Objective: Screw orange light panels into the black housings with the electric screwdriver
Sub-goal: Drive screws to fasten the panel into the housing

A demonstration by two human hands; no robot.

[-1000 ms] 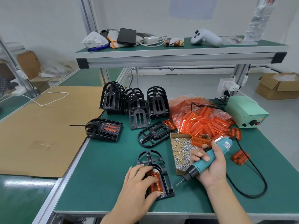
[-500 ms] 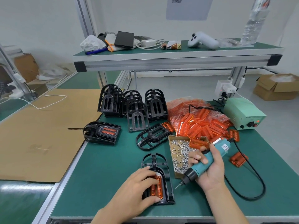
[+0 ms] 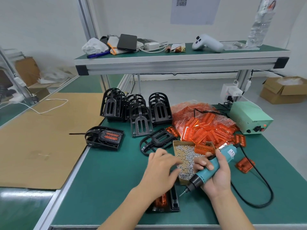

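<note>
Green-matted workbench (image 3: 106,188) under black housings (image 3: 136,112), screw box (image 3: 184,156), orange panels (image 3: 209,130)

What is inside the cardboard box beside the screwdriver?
The cardboard box holds many small silver screws. The left hand reaches over its near part, hiding some of them.

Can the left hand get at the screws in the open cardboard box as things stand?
Probably yes. The left hand is open, holds nothing, and its fingers already reach over the box's near edge; the small silver screws lie uncovered in the open cardboard box.
</note>
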